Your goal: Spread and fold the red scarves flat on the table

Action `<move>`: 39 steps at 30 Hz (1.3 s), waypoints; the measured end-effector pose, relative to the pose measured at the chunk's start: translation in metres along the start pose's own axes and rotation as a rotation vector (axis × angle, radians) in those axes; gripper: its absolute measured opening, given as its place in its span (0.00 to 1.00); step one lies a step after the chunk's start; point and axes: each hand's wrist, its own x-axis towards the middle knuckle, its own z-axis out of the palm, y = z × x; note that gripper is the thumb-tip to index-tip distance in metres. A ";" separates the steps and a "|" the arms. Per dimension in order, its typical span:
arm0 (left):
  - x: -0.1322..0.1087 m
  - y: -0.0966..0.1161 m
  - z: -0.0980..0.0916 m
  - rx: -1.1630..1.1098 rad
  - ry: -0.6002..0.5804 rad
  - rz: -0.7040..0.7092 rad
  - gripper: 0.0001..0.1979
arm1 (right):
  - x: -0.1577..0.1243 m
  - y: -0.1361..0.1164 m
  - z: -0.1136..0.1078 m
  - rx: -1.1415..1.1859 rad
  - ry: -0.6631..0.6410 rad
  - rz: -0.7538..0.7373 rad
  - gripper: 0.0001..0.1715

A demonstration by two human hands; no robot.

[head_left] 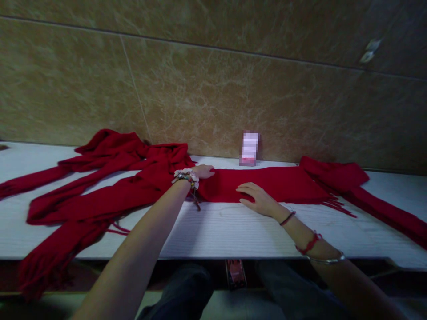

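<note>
A red scarf [287, 184] lies flat across the middle of the white table, its fringe at the right end. My left hand [203, 171] rests on the scarf near its left part, fingers stretched to the right. Palm down, my right hand [256, 198] touches the lower edge of the flat cloth with its fingers apart. To the left is a loose heap of red scarves [113, 191], with fringed ends hanging over the front edge. Another red cloth [336, 175] is bunched at the right and trails toward the table's right side.
The white table [213, 235] runs along a brown marble wall [200, 98]. A phone-like object with a blurred screen [249, 149] leans against this wall. A wall socket [370, 51] is at the upper right. Below the front edge, a dark printed item [235, 273] shows between my legs.
</note>
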 end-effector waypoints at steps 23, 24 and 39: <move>0.008 -0.005 0.004 -0.065 0.001 0.004 0.15 | 0.002 -0.013 -0.002 -0.057 -0.196 -0.008 0.21; 0.008 -0.008 0.002 -0.075 0.001 0.010 0.15 | 0.002 -0.014 -0.003 -0.070 -0.216 -0.005 0.21; 0.008 -0.005 -0.001 -0.112 -0.024 0.023 0.16 | 0.005 -0.017 0.004 -0.090 -0.147 -0.076 0.17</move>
